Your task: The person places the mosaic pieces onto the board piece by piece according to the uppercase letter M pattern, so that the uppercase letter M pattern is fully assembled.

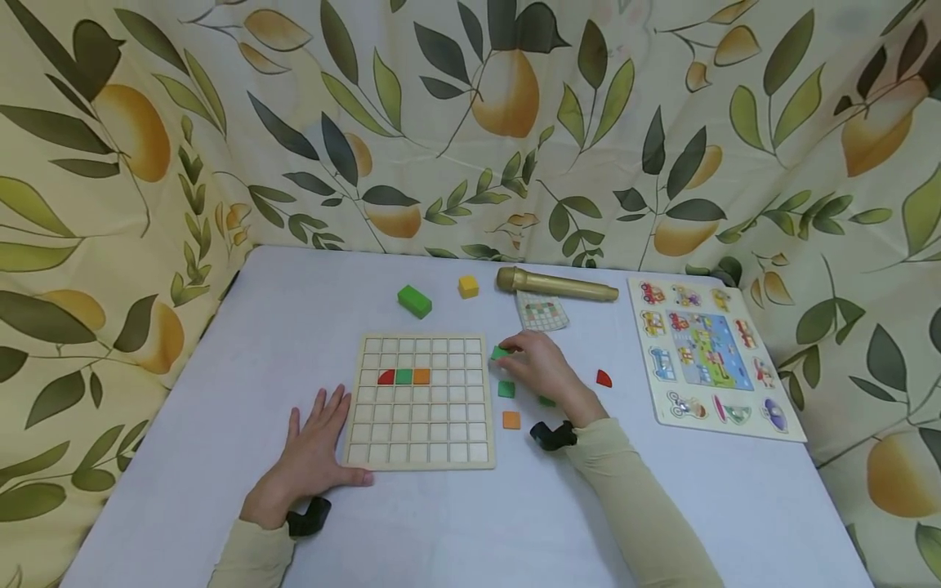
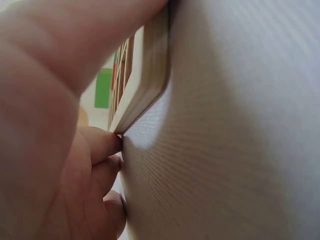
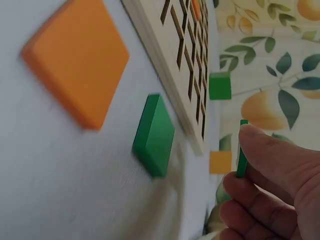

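A square wooden grid board lies on the table, with a red quarter-round tile, a green square tile and an orange square tile in one row. My left hand rests at its lower left corner, thumb and fingers spread along the edges. My right hand pinches a green tile between thumb and fingertip, just right of the board and raised off the table. Below that hand lie another green tile and a loose orange tile. One more green tile is partly hidden under the right hand.
Behind the board stand a green block and a yellow cube. A gold microphone-shaped stick lies by a small pattern card. A red quarter-round piece and a picture puzzle board are to the right.
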The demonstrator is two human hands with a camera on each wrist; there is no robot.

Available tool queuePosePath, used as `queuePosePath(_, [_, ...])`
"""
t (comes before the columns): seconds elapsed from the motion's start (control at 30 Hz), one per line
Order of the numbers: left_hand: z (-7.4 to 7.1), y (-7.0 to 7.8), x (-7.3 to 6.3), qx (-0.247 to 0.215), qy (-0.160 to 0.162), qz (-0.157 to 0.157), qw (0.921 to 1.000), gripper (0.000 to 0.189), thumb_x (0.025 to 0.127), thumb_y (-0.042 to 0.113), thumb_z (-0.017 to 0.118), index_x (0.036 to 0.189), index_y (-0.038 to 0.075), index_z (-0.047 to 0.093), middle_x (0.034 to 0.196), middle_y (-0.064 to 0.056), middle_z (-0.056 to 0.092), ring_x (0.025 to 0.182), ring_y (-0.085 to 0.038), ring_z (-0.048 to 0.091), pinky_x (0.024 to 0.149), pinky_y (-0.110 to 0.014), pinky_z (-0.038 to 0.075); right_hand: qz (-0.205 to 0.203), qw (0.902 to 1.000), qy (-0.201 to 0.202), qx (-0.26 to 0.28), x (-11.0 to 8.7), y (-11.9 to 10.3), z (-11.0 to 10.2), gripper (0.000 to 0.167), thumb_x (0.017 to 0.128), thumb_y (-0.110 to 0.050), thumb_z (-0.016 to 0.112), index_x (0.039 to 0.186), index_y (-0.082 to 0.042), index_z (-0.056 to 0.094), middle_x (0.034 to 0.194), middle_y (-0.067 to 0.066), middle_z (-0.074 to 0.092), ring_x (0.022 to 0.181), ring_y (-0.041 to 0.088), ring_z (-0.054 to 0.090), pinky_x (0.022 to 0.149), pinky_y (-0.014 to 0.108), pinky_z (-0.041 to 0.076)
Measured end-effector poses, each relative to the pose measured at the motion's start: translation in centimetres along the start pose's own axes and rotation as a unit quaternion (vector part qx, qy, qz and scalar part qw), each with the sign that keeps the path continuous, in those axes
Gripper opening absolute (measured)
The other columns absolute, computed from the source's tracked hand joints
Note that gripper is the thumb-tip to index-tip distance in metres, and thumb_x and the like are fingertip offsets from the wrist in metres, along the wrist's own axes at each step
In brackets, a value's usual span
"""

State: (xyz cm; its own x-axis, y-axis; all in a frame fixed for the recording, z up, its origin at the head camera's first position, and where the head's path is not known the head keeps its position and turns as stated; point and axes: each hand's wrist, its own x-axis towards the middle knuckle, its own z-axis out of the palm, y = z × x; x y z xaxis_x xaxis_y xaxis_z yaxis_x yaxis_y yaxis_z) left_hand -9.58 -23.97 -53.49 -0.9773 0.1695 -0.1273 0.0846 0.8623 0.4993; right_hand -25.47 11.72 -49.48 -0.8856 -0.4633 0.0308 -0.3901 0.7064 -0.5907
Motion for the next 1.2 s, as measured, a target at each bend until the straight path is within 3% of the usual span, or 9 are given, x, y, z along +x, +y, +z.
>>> queuePosePath(0.47, [0.2, 0.0, -0.2, 0.003, 0.001, -0.001, 1.0000, 0.134, 0.056, 0.066, 0.084, 0.153, -0.001, 0.022, 0.160, -0.018, 0.012, 0.145, -0.040, -0.001, 0.106, -0.068, -0.007, -0.080, 0.9953, -0.042, -0.034, 1.8, -3.4, 2.7, 0.024, 0.087, -0.020, 0.076, 0.106, -0.004, 0.074, 0.100, 0.004, 0.068, 0.096, 0.023, 0.056, 0.087, 0.038, 0.046])
queuePosePath(0.77, [0.2, -0.1, -0.1, 0.002, 0.008, 0.005, 1.0000, 0.134, 0.055, 0.066, 0.084, 0.153, -0.001, 0.023, 0.160, -0.018, 0.013, 0.145, -0.041, -0.001, 0.106, -0.068, -0.008, -0.088, 0.9931, -0.075, -0.019, 2.6, -4.8, 3.6, 0.023, 0.088, -0.019, 0.075, 0.106, -0.004, 0.074, 0.102, 0.003, 0.067, 0.102, 0.023, 0.054, 0.092, 0.037, 0.044])
queuePosePath(1.2, [0.2, -0.1, 0.0, 0.002, 0.008, 0.004, 1.0000, 0.134, 0.055, 0.065, 0.085, 0.153, -0.001, 0.023, 0.160, -0.019, 0.013, 0.145, -0.040, -0.002, 0.106, -0.067, -0.008, -0.113, 0.9891, -0.087, -0.037, 3.2, -5.8, 5.0, 0.022, 0.086, -0.018, 0.078, 0.103, -0.005, 0.074, 0.096, 0.002, 0.065, 0.097, 0.022, 0.056, 0.087, 0.036, 0.045])
